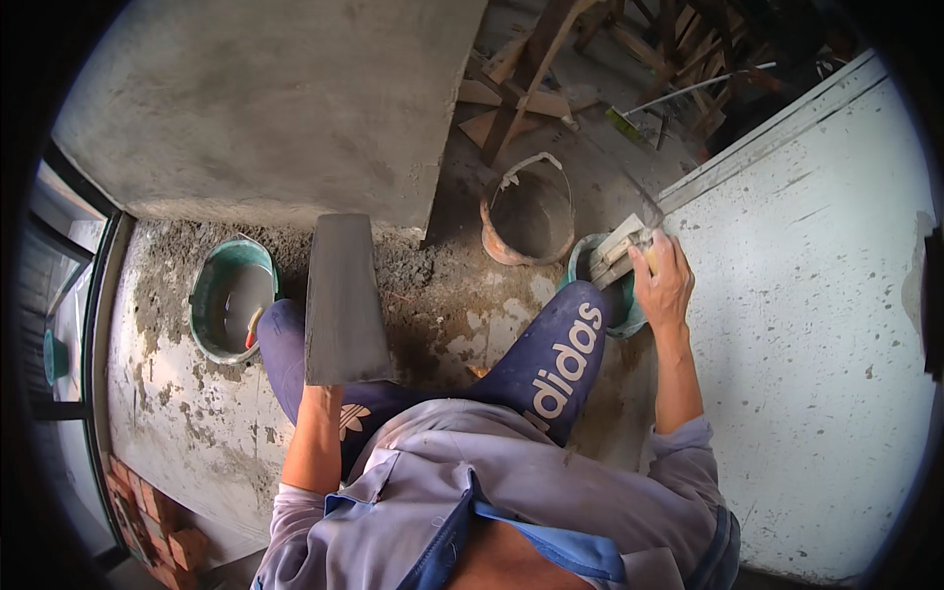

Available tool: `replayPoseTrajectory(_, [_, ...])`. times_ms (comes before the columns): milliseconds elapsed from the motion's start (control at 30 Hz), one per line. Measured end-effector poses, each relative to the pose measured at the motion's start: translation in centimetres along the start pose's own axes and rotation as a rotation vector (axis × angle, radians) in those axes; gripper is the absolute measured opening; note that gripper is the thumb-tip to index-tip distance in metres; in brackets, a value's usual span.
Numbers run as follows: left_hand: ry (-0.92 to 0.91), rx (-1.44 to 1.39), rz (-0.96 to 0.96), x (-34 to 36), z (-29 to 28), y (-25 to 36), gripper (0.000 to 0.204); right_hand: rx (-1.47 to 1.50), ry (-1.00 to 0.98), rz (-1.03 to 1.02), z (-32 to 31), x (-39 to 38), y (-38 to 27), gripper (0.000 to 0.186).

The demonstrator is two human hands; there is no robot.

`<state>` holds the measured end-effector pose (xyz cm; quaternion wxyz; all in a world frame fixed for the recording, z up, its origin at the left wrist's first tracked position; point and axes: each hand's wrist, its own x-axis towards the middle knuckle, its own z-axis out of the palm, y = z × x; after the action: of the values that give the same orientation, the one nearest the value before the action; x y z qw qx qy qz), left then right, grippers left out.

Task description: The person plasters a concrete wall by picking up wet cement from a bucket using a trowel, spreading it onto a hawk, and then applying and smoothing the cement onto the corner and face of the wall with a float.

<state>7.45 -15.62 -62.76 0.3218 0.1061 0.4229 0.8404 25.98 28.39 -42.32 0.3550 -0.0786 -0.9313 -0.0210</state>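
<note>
A dark grey mortar board (346, 305), long and flat, rests over my left hand (321, 395). The board hides my fingers, and only the wrist end shows below its near edge. On the right, my right hand (665, 280) is closed round the handle of a mortar-smeared trowel (621, 242). That trowel hangs over a teal bucket (627, 326) beside my right knee. At my left knee stands another teal bucket (202, 329), holding greyish water and a red-and-cream handled tool (253, 330). Between my knees and the wall, wet mortar (418, 270) lies crumbled on the floor.
A grey plastered wall (265, 108) rises ahead. Behind the right bucket sits an orange-rimmed pail (500, 252) with its handle up. A pale speckled panel (796, 324) lines the right. Timber (531, 74) is piled far back, red bricks (157, 521) near left.
</note>
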Motion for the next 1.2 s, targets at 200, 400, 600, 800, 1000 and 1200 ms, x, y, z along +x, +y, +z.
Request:
replayPoseTrajectory(200, [0.055, 0.434, 0.183, -0.1, -5.6, -6.0, 0.041, -0.343, -0.569, 0.31, 4.7, -0.4, 7.3, 0.034])
replayPoseTrajectory(400, [0.001, 0.745, 0.364, -0.9, -8.3, -6.7, 0.043, -0.273, -0.662, -0.004, 10.8, -1.8, 7.2, 0.024])
replayPoseTrajectory(600, [0.034, 1.656, 0.512, 0.1, -6.7, -3.7, 0.045, -0.312, -0.662, -0.056, 20.0, -4.1, 9.2, 0.015])
replayPoseTrajectory(800, [-0.023, 1.95, 0.587, -1.4, -5.0, -3.1, 0.044, -0.403, -0.64, -0.126, 22.1, -3.0, 7.0, 0.017])
replayPoseTrajectory(1000, [0.013, 1.86, 0.561, -1.5, -2.7, -1.8, 0.046, -0.392, -0.639, -0.123, 24.0, -3.1, 6.5, 0.018])
replayPoseTrajectory(1200, [-0.01, 1.768, 0.516, -0.8, -2.8, -2.2, 0.046, -0.329, -0.657, -0.015, 24.6, -3.8, 6.8, 0.016])
